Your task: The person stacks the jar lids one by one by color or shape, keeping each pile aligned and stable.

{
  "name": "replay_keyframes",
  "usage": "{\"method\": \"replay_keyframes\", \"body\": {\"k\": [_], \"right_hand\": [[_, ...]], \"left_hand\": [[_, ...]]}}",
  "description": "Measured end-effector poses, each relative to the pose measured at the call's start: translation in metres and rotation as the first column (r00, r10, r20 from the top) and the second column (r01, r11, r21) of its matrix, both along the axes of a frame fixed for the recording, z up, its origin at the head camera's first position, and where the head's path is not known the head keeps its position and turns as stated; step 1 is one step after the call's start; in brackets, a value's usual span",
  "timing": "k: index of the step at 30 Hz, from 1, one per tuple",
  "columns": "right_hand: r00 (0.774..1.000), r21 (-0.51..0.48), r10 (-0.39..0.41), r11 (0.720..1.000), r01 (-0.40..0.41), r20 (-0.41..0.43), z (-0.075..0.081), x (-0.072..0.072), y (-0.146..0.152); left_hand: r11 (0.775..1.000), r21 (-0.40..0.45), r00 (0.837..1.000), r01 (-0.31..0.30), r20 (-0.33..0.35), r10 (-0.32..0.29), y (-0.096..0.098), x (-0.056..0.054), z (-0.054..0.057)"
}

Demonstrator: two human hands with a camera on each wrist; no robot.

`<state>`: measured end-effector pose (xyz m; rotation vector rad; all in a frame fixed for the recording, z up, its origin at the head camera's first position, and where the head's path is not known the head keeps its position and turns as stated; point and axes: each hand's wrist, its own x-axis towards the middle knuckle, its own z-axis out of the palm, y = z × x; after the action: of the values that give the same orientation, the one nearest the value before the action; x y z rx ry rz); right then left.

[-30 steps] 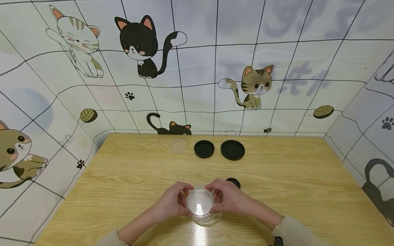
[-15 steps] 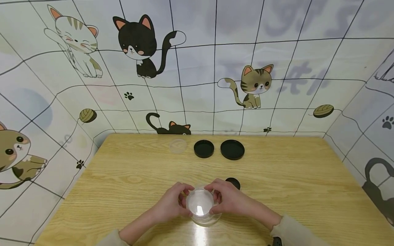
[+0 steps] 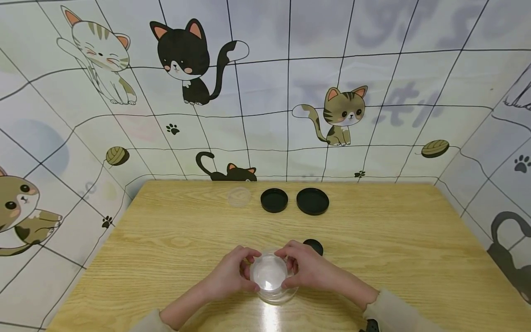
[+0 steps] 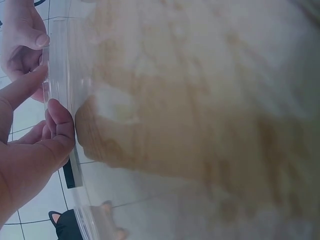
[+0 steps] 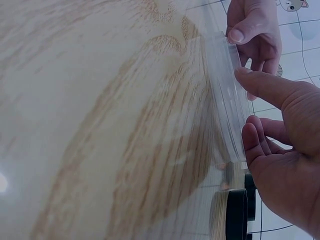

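Note:
Between the two hands is a small clear round dish (image 3: 269, 273), which sits over a wider clear round dish (image 3: 279, 299) on the wooden table. From its left side my left hand (image 3: 233, 273) pinches the small dish, fingers at the far edge and thumb at the near edge. My right hand (image 3: 310, 267) grips it the same way from the right. Both wrist views show the clear dish (image 4: 59, 62) edge-on, with fingertips on its rim. Beside the right hand lies a small black round lid (image 3: 314, 246), partly covered by that hand.
Along the back of the table (image 3: 386, 240) stand a clear disc (image 3: 239, 197), a medium black round lid (image 3: 274, 200) and a larger black round lid (image 3: 313, 201). A cat-patterned cloth (image 3: 265, 133) encloses the back and sides.

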<state>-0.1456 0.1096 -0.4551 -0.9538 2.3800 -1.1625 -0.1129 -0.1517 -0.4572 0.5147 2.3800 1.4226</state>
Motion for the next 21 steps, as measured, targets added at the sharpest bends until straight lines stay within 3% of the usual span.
{"method": "replay_keyframes", "body": {"k": [21], "right_hand": [[1.0,0.012,-0.001,1.0,0.001,-0.008,0.0015,-0.0013,0.0001]], "left_hand": [[1.0,-0.025,0.999,-0.014,-0.031,0.013,-0.002,-0.0006,-0.0004]]}}
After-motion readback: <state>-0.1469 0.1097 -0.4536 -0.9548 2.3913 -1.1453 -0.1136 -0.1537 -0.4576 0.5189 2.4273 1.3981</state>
